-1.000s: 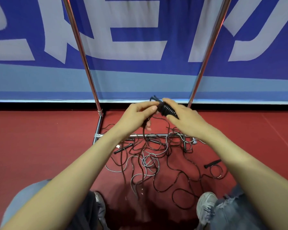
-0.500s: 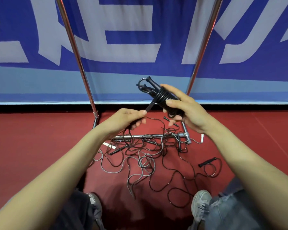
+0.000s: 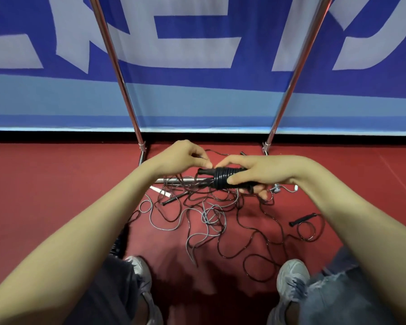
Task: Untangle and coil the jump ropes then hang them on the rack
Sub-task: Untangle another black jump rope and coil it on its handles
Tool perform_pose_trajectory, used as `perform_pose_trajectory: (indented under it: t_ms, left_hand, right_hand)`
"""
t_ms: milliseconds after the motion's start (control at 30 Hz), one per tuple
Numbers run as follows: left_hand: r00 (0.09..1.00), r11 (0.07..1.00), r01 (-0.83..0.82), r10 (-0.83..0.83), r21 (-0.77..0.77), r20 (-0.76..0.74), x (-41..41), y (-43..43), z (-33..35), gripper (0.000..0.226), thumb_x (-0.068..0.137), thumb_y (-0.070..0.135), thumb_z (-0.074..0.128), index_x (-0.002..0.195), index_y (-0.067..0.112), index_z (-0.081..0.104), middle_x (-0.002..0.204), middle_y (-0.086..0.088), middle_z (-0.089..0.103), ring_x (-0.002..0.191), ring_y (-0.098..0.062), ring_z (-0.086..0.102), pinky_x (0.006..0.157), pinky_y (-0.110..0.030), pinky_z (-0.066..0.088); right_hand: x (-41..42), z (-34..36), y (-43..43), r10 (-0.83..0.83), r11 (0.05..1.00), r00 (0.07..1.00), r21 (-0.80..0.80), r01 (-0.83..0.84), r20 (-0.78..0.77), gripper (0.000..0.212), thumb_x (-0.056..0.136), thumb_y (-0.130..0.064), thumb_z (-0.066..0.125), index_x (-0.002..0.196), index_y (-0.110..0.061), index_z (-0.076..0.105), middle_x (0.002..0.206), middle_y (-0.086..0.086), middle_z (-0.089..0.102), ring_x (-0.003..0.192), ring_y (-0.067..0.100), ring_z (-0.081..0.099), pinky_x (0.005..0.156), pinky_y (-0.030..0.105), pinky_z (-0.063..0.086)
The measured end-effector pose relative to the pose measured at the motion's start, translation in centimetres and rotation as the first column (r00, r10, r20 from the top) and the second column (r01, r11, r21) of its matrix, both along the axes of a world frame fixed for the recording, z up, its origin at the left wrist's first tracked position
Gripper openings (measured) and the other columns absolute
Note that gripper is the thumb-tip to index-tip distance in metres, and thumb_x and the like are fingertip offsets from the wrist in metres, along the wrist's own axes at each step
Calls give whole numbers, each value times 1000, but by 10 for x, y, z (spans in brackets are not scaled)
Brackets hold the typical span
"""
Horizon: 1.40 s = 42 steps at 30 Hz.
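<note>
ropes (image 3: 206, 216) lie tangled by the rack (image 3: 117, 66) under right hand (image 3: 263, 171) gripping coiled rope (image 3: 223, 178), left hand (image 3: 181, 158) pinching it.

Black coiled jump rope (image 3: 222, 179) level above tangled black and grey ropes (image 3: 208, 216) at the chrome rack (image 3: 117, 66) base.

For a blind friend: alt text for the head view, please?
The right hand grips a black jump rope coiled round its handles; the left hand pinches its end. Tangled black and grey ropes lie on the red floor by a chrome rack.
</note>
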<state>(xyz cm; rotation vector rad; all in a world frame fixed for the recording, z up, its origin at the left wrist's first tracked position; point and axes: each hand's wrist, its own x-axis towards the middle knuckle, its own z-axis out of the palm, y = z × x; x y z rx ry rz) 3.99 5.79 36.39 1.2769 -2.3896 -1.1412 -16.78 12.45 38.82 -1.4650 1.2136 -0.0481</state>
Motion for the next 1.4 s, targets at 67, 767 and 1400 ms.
perform_pose_trajectory:
  t_ms: [67,767,1400]
  left_hand:
    - [993,993,-104,100,-64,-61,-7,2,1,14,89,24,66,90,13,74,86,4,70,76,2,59,70,-6,40]
    - [875,968,-125,212,219,-435,-11,23,5,20,96,26,56,104,18,72,70,3,62,52,-11,42,57,-21,38]
    - [990,998,24,-17,52,-140,-2,6,-3,4,80,18,75,83,16,75,76,9,70,71,5,59,75,-12,42]
  right_hand:
    - [2,-2,-5,-56,994,995,-95,49,-77,47,98,-20,52,140,-28,31,74,10,44,42,10,39,45,27,51]
    - [-23,-6,-12,-590,564,755,-523,640,286,61,94,-21,53,140,-55,31,77,3,52,61,9,60,63,36,58]
    - [-18,2,10,5,988,981,149,-34,192,47,95,-11,53,131,-41,46,69,7,50,41,10,33,46,29,53]
